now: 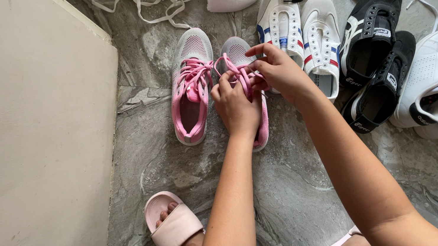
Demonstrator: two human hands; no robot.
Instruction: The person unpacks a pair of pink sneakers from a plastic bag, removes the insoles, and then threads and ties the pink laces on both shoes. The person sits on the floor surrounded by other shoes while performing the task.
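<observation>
Pink laces [239,75] pinched by both hands' grips [235,105] [276,71], hiding the sneaker [242,53].

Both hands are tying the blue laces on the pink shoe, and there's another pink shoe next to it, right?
Not quite. The head view shows the laces are pink, not blue. The left hand and right hand do work them on the pink shoe, with another pink shoe beside it.

Mesh-cloth pink sneaker [240,53], matt stone floor [297,193]

Pink-and-white sneakers [192,85] with pink laces [194,76], black sneakers [371,33], pink slipper [172,224], grey marbled floor [296,187].
</observation>
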